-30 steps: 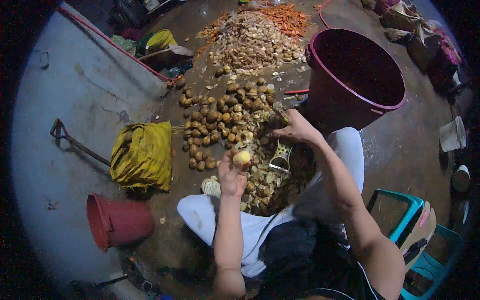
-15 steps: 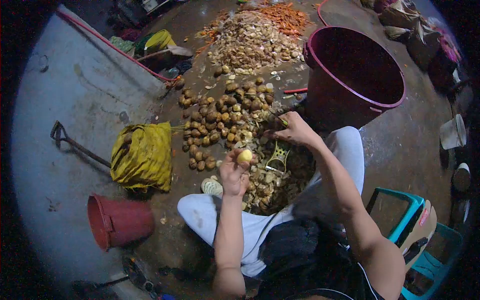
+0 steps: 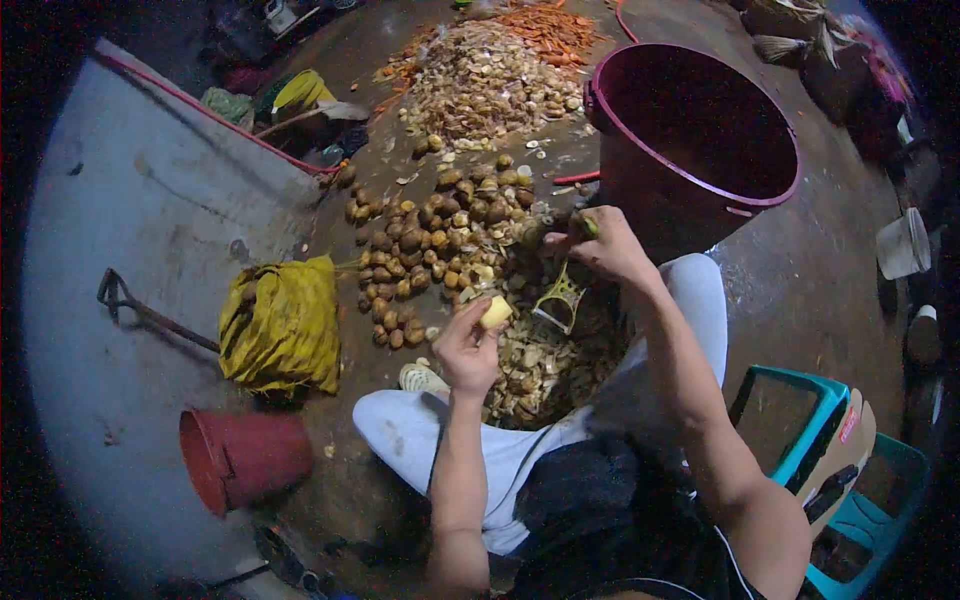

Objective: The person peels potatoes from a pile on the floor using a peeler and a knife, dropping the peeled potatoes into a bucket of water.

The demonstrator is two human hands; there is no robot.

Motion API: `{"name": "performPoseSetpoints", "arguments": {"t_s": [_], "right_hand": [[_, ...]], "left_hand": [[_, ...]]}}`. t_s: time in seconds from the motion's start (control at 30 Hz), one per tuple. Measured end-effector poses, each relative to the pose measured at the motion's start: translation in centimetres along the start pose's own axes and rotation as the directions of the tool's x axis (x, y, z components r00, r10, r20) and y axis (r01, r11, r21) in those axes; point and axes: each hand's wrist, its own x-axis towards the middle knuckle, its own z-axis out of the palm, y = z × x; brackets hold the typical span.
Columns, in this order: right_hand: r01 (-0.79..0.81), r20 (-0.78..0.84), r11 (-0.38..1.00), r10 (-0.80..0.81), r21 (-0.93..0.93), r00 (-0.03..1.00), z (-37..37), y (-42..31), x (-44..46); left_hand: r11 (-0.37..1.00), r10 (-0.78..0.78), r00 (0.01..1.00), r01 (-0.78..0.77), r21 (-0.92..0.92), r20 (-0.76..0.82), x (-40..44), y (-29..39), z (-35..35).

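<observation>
Between the fingertips of my left hand (image 3: 470,348) is a pale yellow peeled potato (image 3: 496,313), held above the peelings. My right hand (image 3: 607,243) is closed round the handle of a yellow-green peeler (image 3: 559,303), whose wide blade end hangs down to the right of the potato, apart from it. Pale peelings (image 3: 535,372) lie in a heap on the floor below both hands. Just beyond my left hand is a spread of brown unpeeled potatoes (image 3: 412,240).
A large maroon tub (image 3: 650,190) stands at the right. Farther off are a heap of pale peelings (image 3: 490,80) and orange pieces (image 3: 550,32). At the left are a yellow sack (image 3: 280,325) and a red bucket (image 3: 262,458); a teal stool (image 3: 835,395) is at the lower right.
The potato has turned in my left hand, showing a flatter side. My right hand has shifted slightly right, and the peeler has tilted. The view has moved slightly.
</observation>
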Motion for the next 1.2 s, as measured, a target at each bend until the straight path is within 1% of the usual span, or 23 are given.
{"name": "performPoseSetpoints", "arguments": {"t_s": [0.03, 0.07, 0.1, 0.13, 0.2, 0.23, 0.27, 0.33, 0.4, 0.43, 0.47, 0.5, 0.53, 0.63, 0.73, 0.8, 0.87, 0.93, 1.0, 1.07, 1.13, 1.17, 1.2], "right_hand": [[0.015, -0.042, 0.983, -0.007, 0.181, 0.999, -0.8, 0.0, -0.3], [0.011, -0.048, 0.983, -0.003, 0.182, 0.999, -1.3, 0.3, -0.6], [-0.045, -0.152, 0.948, 0.097, 0.314, 0.984, -1.8, 0.5, -0.9], [-0.069, -0.197, 0.906, 0.165, 0.419, 0.967, -2.7, 0.8, -1.1], [-0.07, -0.236, 0.803, 0.255, 0.591, 0.938, -4.9, 1.1, -1.3], [0.029, -0.227, 0.695, 0.195, 0.719, 0.954, -5.9, 1.2, -1.5], [-0.035, -0.151, 0.611, 0.25, 0.791, 0.956, -6.7, 3.8, -1.5], [-0.063, -0.033, 0.463, 0.196, 0.884, 0.98, -8.5, 6.1, -2.1], [0.019, -0.124, 0.311, 0.321, 0.95, 0.939, -9.0, 6.3, -3.2], [0.087, -0.207, 0.312, 0.377, 0.946, 0.903, -9.0, 6.5, -3.4], [0.161, -0.218, 0.208, 0.287, 0.965, 0.933, -9.2, 7.6, -3.5], [0.152, -0.243, 0.264, 0.358, 0.952, 0.902, -9.1, 6.9, -3.4], [0.141, -0.274, 0.32, 0.422, 0.937, 0.864, -9.3, 6.2, -3.3], [0.11, -0.271, 0.408, 0.363, 0.906, 0.892, -10.1, 6.7, -3.8], [0.092, -0.208, 0.352, 0.308, 0.931, 0.928, -10.1, 7.3, -4.0], [0.08, -0.195, 0.318, 0.347, 0.945, 0.918, -9.6, 8.5, -4.0], [0.025, -0.261, 0.541, 0.366, 0.841, 0.893, -9.9, 8.9, -4.3], [-0.034, -0.277, 0.673, 0.35, 0.739, 0.895, -10.3, 9.9, -4.5], [-0.127, -0.162, 0.553, 0.444, 0.824, 0.881, -10.4, 9.4, -4.4], [-0.161, -0.116, 0.509, 0.47, 0.846, 0.875, -10.3, 7.9, -3.2], [-0.221, -0.086, 0.587, 0.449, 0.779, 0.89, -10.2, 7.2, -2.3], [-0.261, -0.063, 0.621, 0.45, 0.74, 0.891, -10.2, 7.3, -2.2], [-0.26, -0.067, 0.622, 0.452, 0.739, 0.89, -10.1, 7.4, -2.2]], "left_hand": [[1.0, 0.001, 1.0, -0.001, -0.001, 0.007, 0.2, 0.0, 0.5], [0.996, -0.08, 0.997, 0.08, -0.029, 0.004, 0.5, 0.0, 1.3], [0.985, -0.161, 0.987, 0.161, -0.057, 0.002, 0.8, 0.2, 2.2], [0.986, -0.159, 0.987, 0.16, -0.057, 0.007, 1.5, 0.3, 3.4], [0.934, -0.305, 0.945, 0.321, -0.158, 0.114, 3.5, 0.2, 6.5], [0.955, -0.258, 0.952, 0.278, -0.108, 0.165, 4.6, 0.3, 8.2], [0.972, -0.211, 0.953, 0.229, -0.06, 0.215, 6.1, 0.6, 10.2], [0.998, 0.047, 0.982, -0.039, -0.047, 0.182, 9.8, 1.5, 15.1], [0.985, 0.169, 0.975, -0.166, -0.035, 0.144, 13.9, 2.9, 20.0], [0.97, 0.225, 0.972, -0.217, -0.106, 0.07, 15.7, 4.0, 22.5], [0.945, 0.328, 0.941, -0.327, -0.03, 0.083, 17.5, 4.0, 24.5], [0.92, 0.388, 0.919, -0.39, 0.024, 0.062, 18.7, 3.8, 26.5], [0.934, 0.342, 0.932, -0.351, 0.066, 0.121, 19.4, 3.4, 28.0], [0.944, 0.258, 0.93, -0.3, 0.139, 0.261, 20.1, 1.2, 30.3], [0.943, 0.266, 0.914, -0.312, 0.113, 0.306, 18.2, 0.6, 29.5], [0.927, 0.349, 0.924, -0.365, 0.084, 0.157, 16.4, 0.8, 27.4], [0.995, 0.092, 0.976, -0.084, -0.049, 0.198, 12.5, -0.8, 25.6], [0.901, -0.324, 0.906, 0.383, -0.205, 0.272, 8.2, -2.7, 22.9], [0.856, -0.429, 0.856, 0.488, -0.174, 0.29, 5.5, -3.7, 18.9], [0.672, -0.662, 0.67, 0.729, -0.13, 0.336, 4.4, -3.2, 13.7], [0.597, -0.749, 0.617, 0.786, -0.158, 0.241, 4.2, -1.9, 8.6], [0.769, -0.636, 0.759, 0.637, 0.044, 0.139, 3.7, -1.6, 6.2], [0.86, -0.474, 0.877, 0.441, 0.257, 0.079, 3.0, -1.5, 4.0]]}}
